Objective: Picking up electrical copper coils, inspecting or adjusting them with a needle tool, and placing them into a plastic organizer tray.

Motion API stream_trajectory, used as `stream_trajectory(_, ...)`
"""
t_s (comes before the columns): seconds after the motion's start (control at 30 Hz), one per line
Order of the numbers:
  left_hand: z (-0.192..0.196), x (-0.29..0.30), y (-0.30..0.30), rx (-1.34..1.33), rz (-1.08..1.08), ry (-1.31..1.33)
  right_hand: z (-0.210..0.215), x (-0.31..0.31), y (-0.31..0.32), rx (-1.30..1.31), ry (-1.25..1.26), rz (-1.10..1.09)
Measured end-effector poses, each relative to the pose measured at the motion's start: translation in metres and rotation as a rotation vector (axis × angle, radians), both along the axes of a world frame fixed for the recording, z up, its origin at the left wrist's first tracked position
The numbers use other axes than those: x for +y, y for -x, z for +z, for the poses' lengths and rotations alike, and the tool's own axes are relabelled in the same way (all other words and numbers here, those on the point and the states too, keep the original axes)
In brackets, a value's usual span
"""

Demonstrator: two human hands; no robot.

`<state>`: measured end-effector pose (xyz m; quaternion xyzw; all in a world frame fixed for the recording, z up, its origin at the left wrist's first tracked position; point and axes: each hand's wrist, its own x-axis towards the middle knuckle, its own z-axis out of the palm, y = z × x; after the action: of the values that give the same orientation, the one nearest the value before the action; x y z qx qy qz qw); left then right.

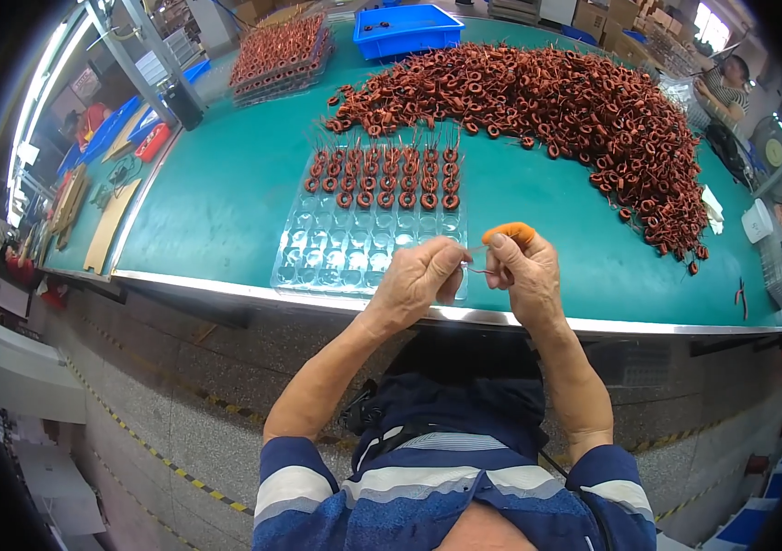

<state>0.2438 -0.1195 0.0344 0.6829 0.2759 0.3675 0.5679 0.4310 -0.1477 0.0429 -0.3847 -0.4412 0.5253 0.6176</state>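
Observation:
My left hand [420,275] and my right hand [524,271] meet just above the front edge of the table. Both are closed in a pinch, and thin coppery wire leads [476,270] run between their fingertips. The leads look like those of the ring coils nearby, but my fingers hide whatever body they belong to. An orange finger cover [509,233] sits on my right index finger. Beside my left hand lies a clear plastic tray [294,262] with round pockets. Red-brown ring coils [386,179] fill its far rows, leads pointing up; its near pockets hold none.
A large heap of ring coils [556,101] curves across the back and right of the green table [198,202]. Behind are stacked full trays [281,60] and a blue bin [408,32]. Red-handled pliers [741,298] lie far right, near a white cloth [712,209]. Another person [726,92] sits beyond.

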Motion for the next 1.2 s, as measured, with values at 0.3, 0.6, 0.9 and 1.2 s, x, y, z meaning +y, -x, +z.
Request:
stream_trajectory(0.3, 0.003, -0.015, -0.005, 0.162, 0.179, -0.192, -0.001, -0.013, 0.006, -0.158, 0.022, -0.046)
stream_trajectory(0.6, 0.000, -0.024, -0.012, 0.146, 0.276, -0.348, -0.012, -0.012, 0.004, -0.008, 0.007, 0.035)
stream_trajectory(0.9, -0.003, -0.034, -0.011, -0.095, 0.160, -0.041, -0.015, -0.025, 0.016, -0.679, -0.456, -0.349)
stream_trajectory(1.2, 0.001, -0.031, -0.001, 0.130, 0.182, -0.160, -0.012, -0.016, 0.006, -0.243, -0.167, -0.045)
